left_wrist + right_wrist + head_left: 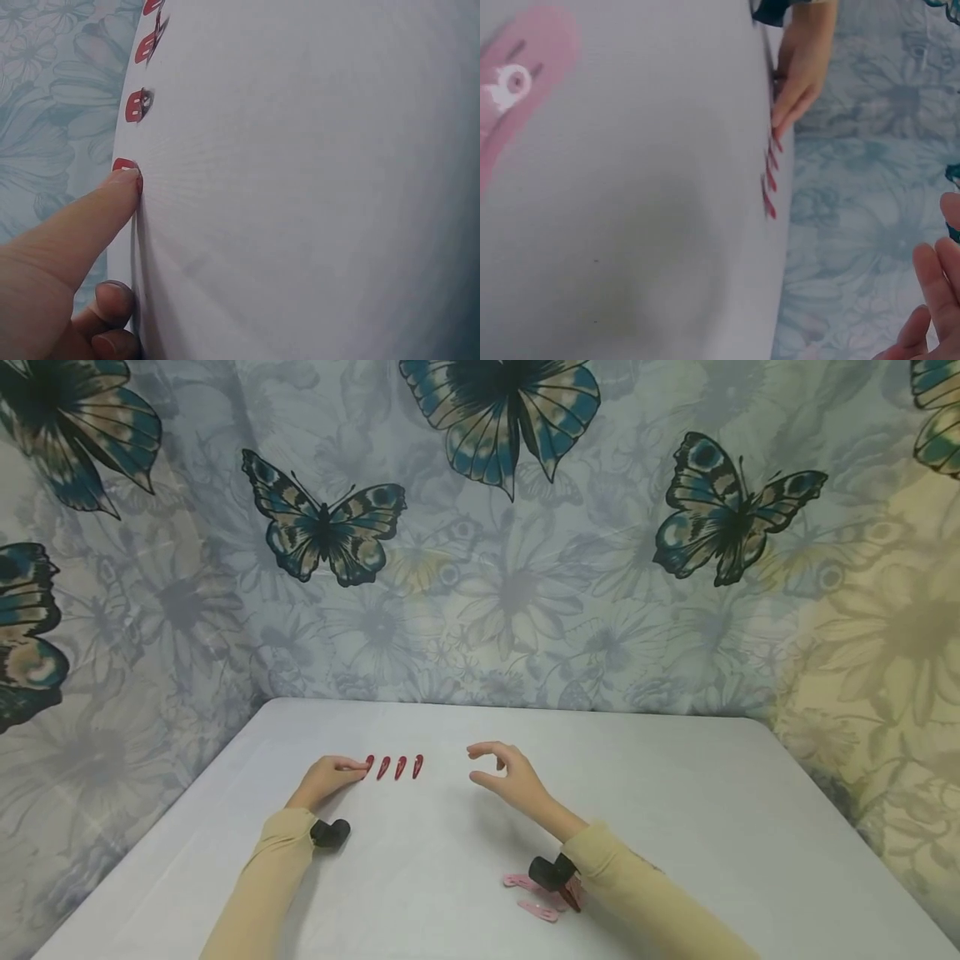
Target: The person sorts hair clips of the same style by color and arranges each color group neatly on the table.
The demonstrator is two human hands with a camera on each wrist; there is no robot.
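Touching the left end of the row of red clips, the left hand was the nearer one. The end clip lay just right of its fingertips; whether they pinched or only pressed it, I could not tell. The right hand was well apart, right of the row, with thumb and fingers wide and empty. The end clip's long axis slanted slightly rightward, its broad end pointing to the butterfly cloth.

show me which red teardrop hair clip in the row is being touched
The leftmost red teardrop hair clip in the head view's row of four: the left grip touches it, while the other three clips there lie untouched on the white table.
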